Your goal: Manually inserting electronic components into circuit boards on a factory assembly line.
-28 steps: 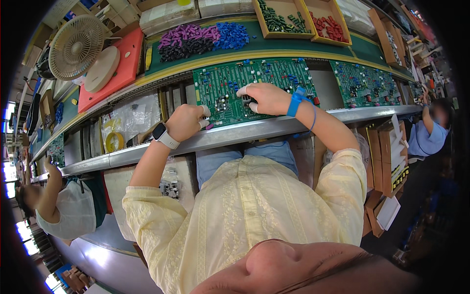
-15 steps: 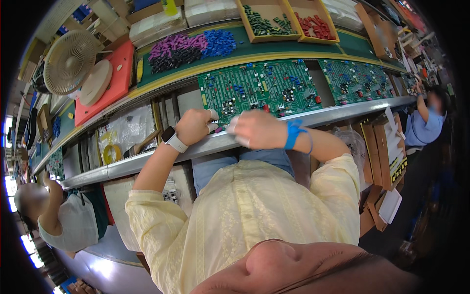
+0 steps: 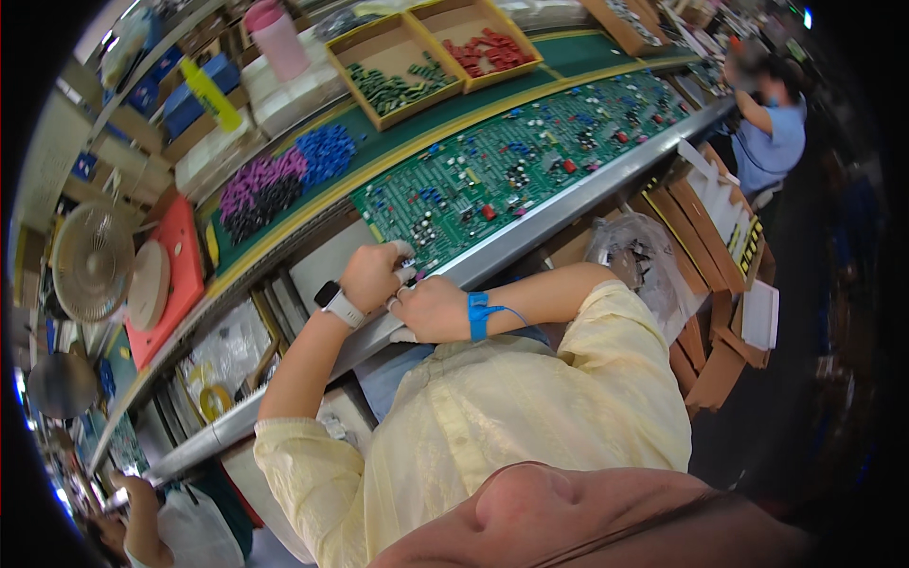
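Observation:
A green circuit board [image 3: 445, 204], crowded with small upright components, lies on the line in front of me. At its near left corner my left hand [image 3: 372, 276], with a watch on the wrist, has white-covered fingertips bent together at the board's edge. Close beside it my right hand [image 3: 434, 310] is curled in at the same corner, a blue wrist strap [image 3: 479, 315] round its wrist. Its fingers are closed too, and one covered fingertip points down over the metal rail. Whatever either hand pinches is too small or hidden to name.
A metal rail [image 3: 530, 227] runs along the near edge. Beyond the board lie piles of purple [image 3: 260, 178], black and blue parts [image 3: 327, 151]. Farther back stand boxes of green [image 3: 402, 85] and red parts [image 3: 488, 52]. A fan [image 3: 93, 251] stands left; a co-worker [image 3: 772, 133] is at right.
The view has swung, tilting the line. My right hand has come in from the right to my left hand, which stays at the board's corner. The gap between the boards no longer shows.

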`<state>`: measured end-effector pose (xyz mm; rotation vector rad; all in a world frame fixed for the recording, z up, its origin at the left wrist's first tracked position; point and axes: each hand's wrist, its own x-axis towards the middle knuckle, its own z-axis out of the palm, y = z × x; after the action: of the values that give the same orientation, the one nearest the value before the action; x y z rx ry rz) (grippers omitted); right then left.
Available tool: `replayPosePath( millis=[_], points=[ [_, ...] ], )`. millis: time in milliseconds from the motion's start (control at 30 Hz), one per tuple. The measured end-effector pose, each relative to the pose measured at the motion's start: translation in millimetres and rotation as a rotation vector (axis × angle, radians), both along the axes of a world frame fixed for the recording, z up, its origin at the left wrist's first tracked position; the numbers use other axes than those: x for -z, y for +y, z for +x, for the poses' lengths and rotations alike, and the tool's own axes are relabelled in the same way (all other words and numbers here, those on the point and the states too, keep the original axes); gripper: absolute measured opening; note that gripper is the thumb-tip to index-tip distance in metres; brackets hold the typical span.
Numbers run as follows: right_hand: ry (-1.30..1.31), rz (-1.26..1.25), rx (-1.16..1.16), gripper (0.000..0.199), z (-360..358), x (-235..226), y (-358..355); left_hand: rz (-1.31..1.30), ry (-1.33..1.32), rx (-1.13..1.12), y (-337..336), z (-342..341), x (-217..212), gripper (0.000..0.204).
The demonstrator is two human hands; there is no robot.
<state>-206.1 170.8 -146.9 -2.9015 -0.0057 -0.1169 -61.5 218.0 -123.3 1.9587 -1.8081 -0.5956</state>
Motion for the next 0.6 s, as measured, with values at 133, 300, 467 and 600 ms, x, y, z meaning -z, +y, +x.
replayPosePath(
  millis=[133,300,467,600],
  points=[
    [-0.067,0.034,0.043,0.045,-5,-4,-10,0.071,0.260,-0.022,2,8,-2,0.040],
    [-0.025,0.076,0.196,0.039,-27,-15,-48,-0.174,0.489,-0.127,4,28,14,0.037],
    [-0.026,0.010,0.435,0.038,-52,-15,-92,-0.300,0.475,-0.399,13,62,34,0.033],
    [0.007,-0.049,0.596,0.037,-74,-15,-130,-0.258,0.481,-0.480,16,71,41,0.030]
  ],
)
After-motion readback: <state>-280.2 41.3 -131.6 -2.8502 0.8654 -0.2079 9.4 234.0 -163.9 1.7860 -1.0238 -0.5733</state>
